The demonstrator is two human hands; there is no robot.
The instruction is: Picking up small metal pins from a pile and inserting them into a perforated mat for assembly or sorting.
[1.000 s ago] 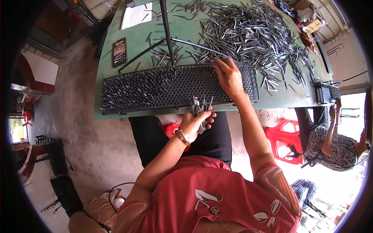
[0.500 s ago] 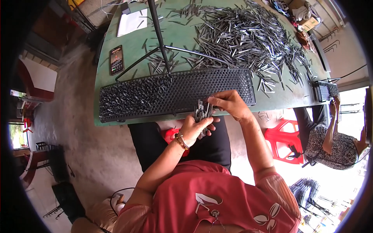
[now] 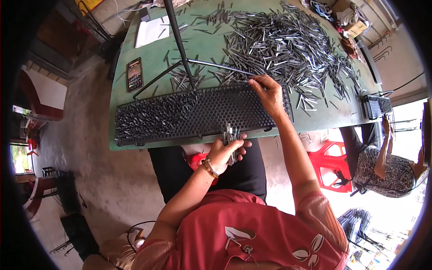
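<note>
My left hand (image 3: 221, 155) is closed round a bundle of thin dark metal strips (image 3: 231, 133), their ends standing up above the thumb. It is at the near edge of a long black perforated rack (image 3: 225, 110). Dark strips (image 3: 153, 114) stand densely in the rack's left part, while bare holes show farther right. Over the rack's right half, my right hand (image 3: 269, 94) has its thumb and fingers pressed together beside a thin black rod (image 3: 220, 66) of the rack's frame. Whatever is between those fingertips is too small or hidden to make out.
A large heap of loose strips (image 3: 288, 45) covers the table's far right. A phone (image 3: 134, 74) and white paper (image 3: 152, 32) lie at left. The frame's black pole (image 3: 175, 31) rises behind the rack. At right, another person (image 3: 384, 171) works near red stools (image 3: 330, 164).
My right hand has moved away from the bundle, up and to the right over the rack. My left hand still holds the strips, almost in place.
</note>
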